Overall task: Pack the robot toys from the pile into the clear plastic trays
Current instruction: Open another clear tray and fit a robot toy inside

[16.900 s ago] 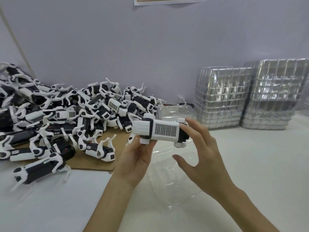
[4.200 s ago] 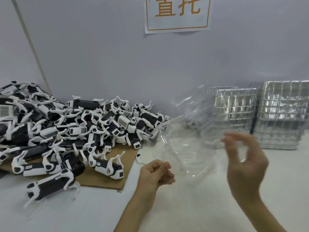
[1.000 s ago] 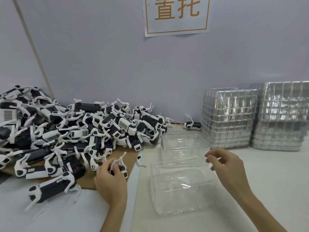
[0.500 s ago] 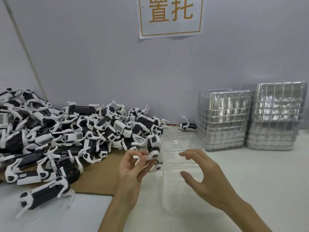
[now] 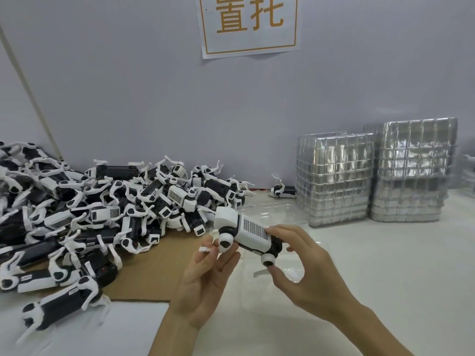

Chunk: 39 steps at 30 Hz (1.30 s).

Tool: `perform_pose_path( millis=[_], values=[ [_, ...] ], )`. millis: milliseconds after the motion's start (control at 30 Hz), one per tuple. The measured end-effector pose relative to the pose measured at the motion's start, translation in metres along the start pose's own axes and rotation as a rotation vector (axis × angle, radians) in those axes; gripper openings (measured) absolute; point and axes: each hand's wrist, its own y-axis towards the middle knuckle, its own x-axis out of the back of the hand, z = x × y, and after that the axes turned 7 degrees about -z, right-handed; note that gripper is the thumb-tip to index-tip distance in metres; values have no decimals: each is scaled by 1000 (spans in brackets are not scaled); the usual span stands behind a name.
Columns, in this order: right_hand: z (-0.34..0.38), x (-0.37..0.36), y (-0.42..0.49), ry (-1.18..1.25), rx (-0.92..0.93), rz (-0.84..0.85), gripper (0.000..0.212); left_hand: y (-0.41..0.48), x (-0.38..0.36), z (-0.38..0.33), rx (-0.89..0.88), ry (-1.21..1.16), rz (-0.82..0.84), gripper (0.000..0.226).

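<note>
Above the near middle of the table, I see the robot toy [image 5: 250, 231] held in the air over a clear tray [image 5: 320, 246]. The toy has a white body with a dotted grille panel on top, a boxy white head at its left end, a black right end, and round white joints with black caps. It tilts with the head end higher. The left hand [image 5: 205, 281], palm up, pinches the front leg and joint between thumb and fingers. The right hand [image 5: 305, 273] curls round the rear, with the fingers on top and the thumb beneath the back joint. A second tray [image 5: 280, 214] lies just beyond. The pile of toys [image 5: 115, 209] covers cardboard [image 5: 164, 265] at the left, and two tray stacks [image 5: 334, 181] stand at the far right.
</note>
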Motion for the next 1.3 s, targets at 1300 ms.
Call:
perform_pose_path(
  millis=[1300],
  values=[
    [-41, 25, 4, -182, -611, 26, 7, 7, 14, 51, -424, 1481, -43, 30]
  ],
)
